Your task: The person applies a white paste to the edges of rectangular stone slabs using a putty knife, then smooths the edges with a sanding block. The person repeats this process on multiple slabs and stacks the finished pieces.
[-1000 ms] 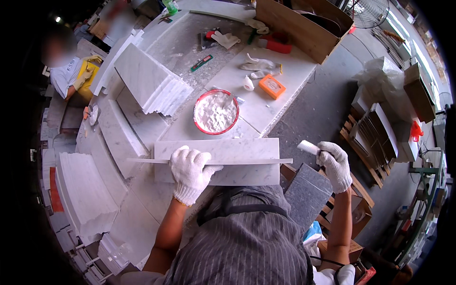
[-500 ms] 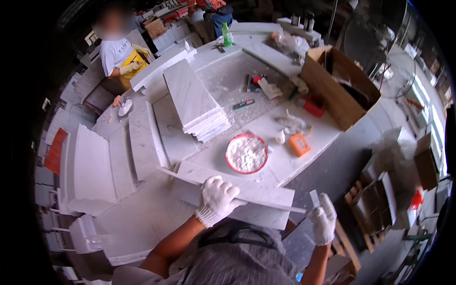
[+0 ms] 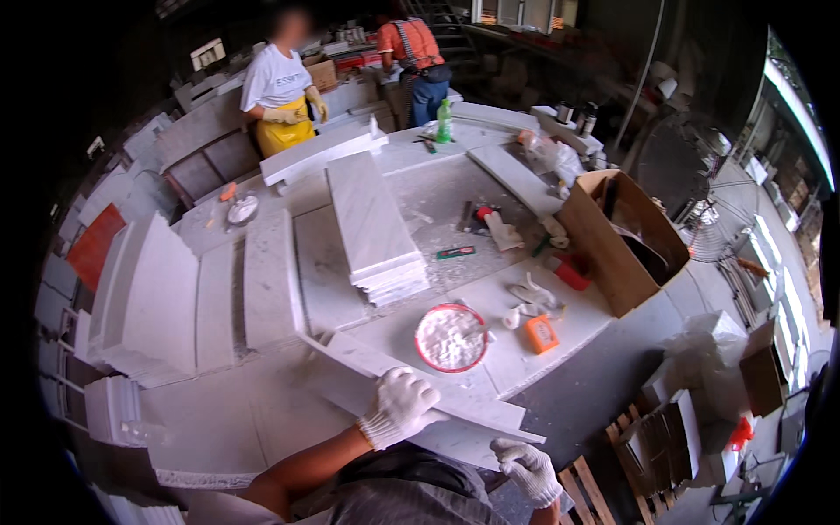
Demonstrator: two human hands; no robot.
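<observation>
My left hand point(image 3: 400, 408), in a white glove, lies on a long narrow white marble strip point(image 3: 350, 352), with its fingers curled over the strip's edge. The strip runs slantwise across a wider marble slab point(image 3: 455, 442) at the near edge of the stone worktable point(image 3: 262, 411). My right hand point(image 3: 527, 470), also gloved, sits with its fingers curled at the slab's near right corner, just under the strip's end. Whether it grips anything is unclear. A red-rimmed bowl of white powder point(image 3: 451, 337) stands just beyond the strip.
A stack of marble slabs point(image 3: 376, 227), an orange block point(image 3: 542, 333), small tools and an open cardboard box point(image 3: 612, 236) lie on the table. More slabs lean at the left point(image 3: 157, 297). Two people point(image 3: 280, 92) point(image 3: 418, 52) work at the back. Wooden pallets point(image 3: 665, 437) are on the floor to the right.
The view has tilted up and back, showing more of the workshop. My left hand stays on the strip, which now lies more slantwise. My right hand has moved in under the strip's end.
</observation>
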